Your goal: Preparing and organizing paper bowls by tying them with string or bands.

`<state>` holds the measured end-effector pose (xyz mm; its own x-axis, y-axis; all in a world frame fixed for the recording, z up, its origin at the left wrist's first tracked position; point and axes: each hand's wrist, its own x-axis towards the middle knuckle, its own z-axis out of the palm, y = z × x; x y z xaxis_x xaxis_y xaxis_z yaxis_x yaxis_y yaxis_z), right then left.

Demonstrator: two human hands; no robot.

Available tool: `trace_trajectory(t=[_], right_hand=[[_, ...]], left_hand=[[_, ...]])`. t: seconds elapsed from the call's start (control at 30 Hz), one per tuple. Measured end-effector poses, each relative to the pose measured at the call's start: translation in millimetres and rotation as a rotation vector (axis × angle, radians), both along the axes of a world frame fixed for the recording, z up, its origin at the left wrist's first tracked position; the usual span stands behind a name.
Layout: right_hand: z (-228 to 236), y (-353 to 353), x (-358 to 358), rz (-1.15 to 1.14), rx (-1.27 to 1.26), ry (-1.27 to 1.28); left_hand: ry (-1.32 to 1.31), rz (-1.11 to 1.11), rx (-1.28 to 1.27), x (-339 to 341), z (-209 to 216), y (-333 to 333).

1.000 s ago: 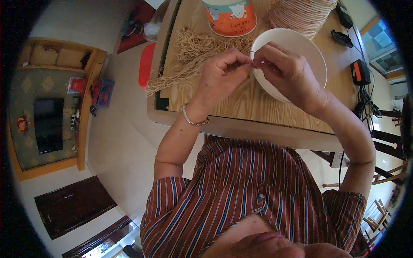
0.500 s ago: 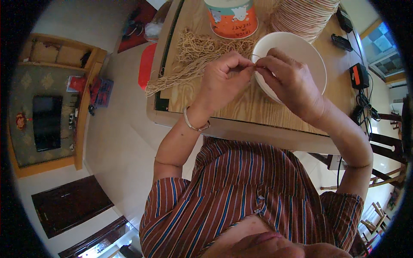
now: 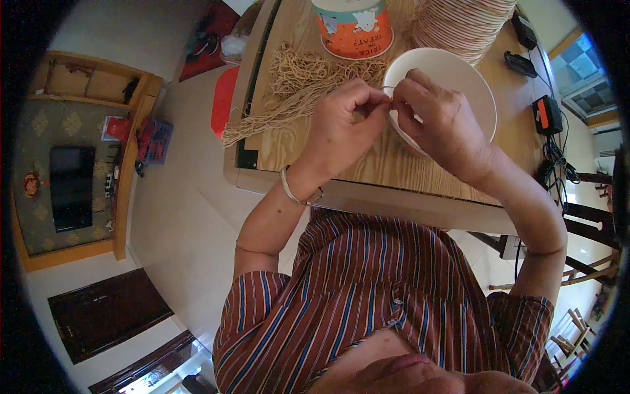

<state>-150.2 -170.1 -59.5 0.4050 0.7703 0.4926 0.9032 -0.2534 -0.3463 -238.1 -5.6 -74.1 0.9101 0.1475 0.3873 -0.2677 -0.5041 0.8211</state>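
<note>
A white tub (image 3: pixel 482 98) lies on the wooden table in front of me, its wide mouth facing up toward the view. At its left rim, my left hand (image 3: pixel 346 128) pinches with thumb and forefinger. My right hand (image 3: pixel 440 121) reaches across the mouth, its fingertips closed against the left ones. Between them runs a thin cord (image 3: pixel 387 88), of which only a short curved piece shows; the fingers hide its end. To the left lies a loose bundle of tan cords (image 3: pixel 282 111), tangled at the far end.
An orange and teal tub (image 3: pixel 357 41) with printed pictures stands beyond the cords. At the far right leans a tall stack of nested tubs (image 3: pixel 459 26). Black adapters and cables (image 3: pixel 552 154) run along the table's right edge. A red stool (image 3: pixel 225 102) stands off the left edge.
My right hand's fingers have curled in more at the rim. The tub has shifted slightly left. My left hand keeps its pinch in nearly the same place.
</note>
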Motion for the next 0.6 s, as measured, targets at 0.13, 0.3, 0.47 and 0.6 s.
trace_trajectory(t=[0.13,0.3,0.47,0.6], right_hand=[[4,0,11,0.086,0.07,0.363],[-3,-3,21,0.121,0.084,0.592],[10,-3,13,0.036,0.012,0.94],[1,-2,14,0.1,0.09,0.724]], left_hand=[[0.049,0.002,-0.011,-2,2,1],[0.059,-0.058,-0.159,0,-7,5],[0.197,-0.093,-0.351,-2,-6,6],[0.181,-0.117,-0.291,0,-5,8]])
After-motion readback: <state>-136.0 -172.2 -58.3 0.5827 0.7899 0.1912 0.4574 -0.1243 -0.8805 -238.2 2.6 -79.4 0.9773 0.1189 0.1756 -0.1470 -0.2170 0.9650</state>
